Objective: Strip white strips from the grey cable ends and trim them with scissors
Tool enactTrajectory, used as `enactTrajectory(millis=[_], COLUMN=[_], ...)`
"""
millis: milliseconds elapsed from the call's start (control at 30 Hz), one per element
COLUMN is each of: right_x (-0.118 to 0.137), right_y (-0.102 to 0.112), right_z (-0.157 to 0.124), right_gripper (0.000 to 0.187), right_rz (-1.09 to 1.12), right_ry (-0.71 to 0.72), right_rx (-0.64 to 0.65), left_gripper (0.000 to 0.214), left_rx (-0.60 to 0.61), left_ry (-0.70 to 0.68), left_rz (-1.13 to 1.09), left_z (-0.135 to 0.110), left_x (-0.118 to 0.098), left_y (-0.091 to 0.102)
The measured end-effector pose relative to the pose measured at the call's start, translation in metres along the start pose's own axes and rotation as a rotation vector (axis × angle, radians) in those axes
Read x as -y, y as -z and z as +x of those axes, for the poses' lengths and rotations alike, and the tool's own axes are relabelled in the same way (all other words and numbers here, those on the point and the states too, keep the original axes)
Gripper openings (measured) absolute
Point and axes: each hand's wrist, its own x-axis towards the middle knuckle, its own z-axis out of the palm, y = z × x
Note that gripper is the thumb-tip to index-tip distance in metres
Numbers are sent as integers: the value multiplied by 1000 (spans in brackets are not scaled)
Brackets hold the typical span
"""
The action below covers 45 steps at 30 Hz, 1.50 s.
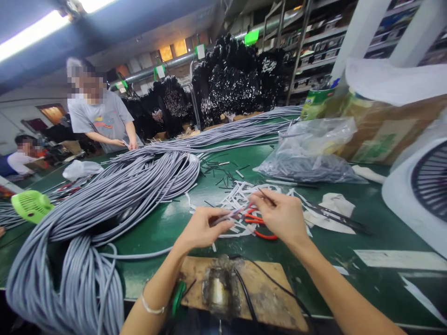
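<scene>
Grey cable [224, 217] lies above the middle of the green table [335, 249], between both hands. We find the left hand [204, 228] pinching it, thumb against fingers; the right hand [284, 214] has its fingertips drawn together on the thin wires [240, 211]. Whether it also grips the dark tip there, we cannot tell. In our judgement, a hard pull could snap a wire; white strips [237, 193] could snag one. The end points right and slightly far, its long axis running left to right.
</scene>
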Motion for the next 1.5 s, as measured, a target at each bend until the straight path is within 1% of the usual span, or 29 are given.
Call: enactTrajectory(millis=[67, 100, 133, 233, 267, 333, 400, 433, 467, 500, 567, 600, 633, 667, 700, 767, 900, 967, 1033, 1100, 1133, 1200, 1267, 1300, 1333, 1367, 1433, 1500], right_x=[-1, -1, 0, 8, 11, 18, 22, 22, 21, 18, 9, 4, -1, -5, -8, -7, 10, 18, 18, 12, 7, -4, -12, -15, -15, -14, -9, 1], right_y=[2, 1, -1, -14, -18, -23, -22, -19, -16, -11, -2, 1, 3, 3, 2, -4, -22, -29, -32, -33, -32, -28, -24, -22, -21, -21, -22, -22], right_z=[3, 3, 2, -7, -11, -19, -21, -21, -18, -15, -7, -3, 0, 3, 4, 1, -16, -24, -28, -25, -23, -16, -11, -10, -10, -11, -15, -21], right_gripper=[26, 26, 28, 31, 33, 35, 36, 36, 33, 30, 24, 22, 21, 21, 22, 26, 33, 33, 31, 24, 21, 21, 22, 22, 22, 20, 22, 31], right_rz=[15, 34, 63, 189, 234, 323, 367, 358, 328, 277, 149, 86, 33, -6, -25, 9, 239, 260, 130, -121, -243, -411, -451, -442, -432, -422, -334, -128], right_ry=[-23, -13, 8, 81, 98, 114, 129, 141, 153, 158, 142, 122, 100, 80, 65, 57, 122, 206, 340, 469, 506, 513, 480, 470, 467, 475, 485, 440], right_rx=[28, 86, 173, 472, 544, 627, 634, 597, 523, 412, 166, 74, 26, 25, 60, 183, 463, 528, 521, 508, 509, 519, 518, 523, 536, 555, 630, 733], left_gripper=[33, 33, 33, 30, 28, 25, 23, 23, 23, 24, 24, 24, 23, 22, 22, 25, 29, 29, 30, 32, 33, 36, 40, 41, 42, 42, 38, 32], left_rx=[-83, -143, -207, -391, -438, -502, -527, -514, -478, -420, -288, -240, -219, -225, -256, -359, -573, -628, -655, -645, -617, -497, -331, -270, -244, -255, -344, -416], left_ry=[33, 38, 41, 27, 16, -17, -67, -105, -150, -196, -258, -260, -244, -216, -181, -111, -23, 13, 51, 87, 106, 156, 225, 253, 269, 265, 204, 135], left_rz=[-131, -163, -169, -68, -16, 91, 209, 269, 322, 357, 359, 332, 292, 242, 187, 70, -120, -191, -255, -291, -294, -299, -345, -380, -400, -390, -278, -141], left_z=[0, 0, 0, 1, 1, 2, 2, 2, 2, 2, 2, 2, 2, 1, 1, -1, -2, -1, -1, 1, 1, 3, 5, 5, 5, 5, 4, 3], left_x=[3, 5, 6, 9, 9, 10, 12, 13, 13, 14, 13, 12, 11, 9, 8, 6, 5, 5, 7, 9, 9, 11, 11, 11, 11, 11, 12, 13], left_y=[7, 9, 10, 6, 3, -3, -7, -8, -9, -9, -7, -6, -5, -4, -3, -3, -4, -6, -8, -9, -9, -8, -7, -7, -7, -7, -8, -9])
